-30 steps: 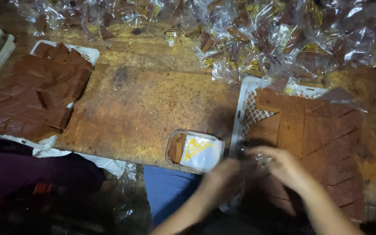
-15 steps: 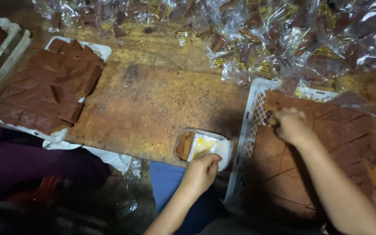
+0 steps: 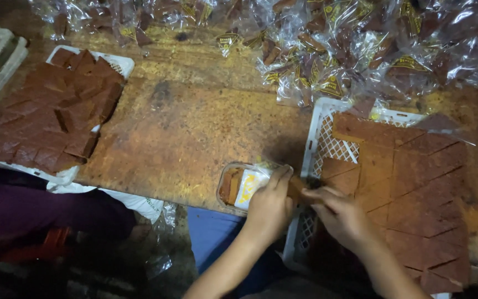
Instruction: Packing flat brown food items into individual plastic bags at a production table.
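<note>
We had both hands low at the near edge of the table [image 3: 195,144], meeting over one brown slab piece [image 3: 296,188]. Our left hand [image 3: 269,202] lay curled over the end of the small clear tub [image 3: 238,185], fingers closed on the piece. Our right hand [image 3: 341,213] came in from the other side, fingertips pinched on the same piece, just off the white crate [image 3: 319,124].

To do this well, we judged, the piece wanted a light, flat grip on its edges, not a squeeze, since it looked soft enough to dent or snap. It also wanted lining up with the tub's long side before going down, beside the brown piece already lying in there next to the yellow-and-white label.

The piece itself showed only a little between our fingers: dark reddish brown, matte, flat, with straight cut edges like its neighbours. Right of our right hand the crate held many more, cut in slanting diamonds. Beyond both hands lay a heap of wrapped pieces [image 3: 360,50] in shiny film. Far to the left of our left hand sat a second tray [image 3: 51,119] of slabs.
</note>
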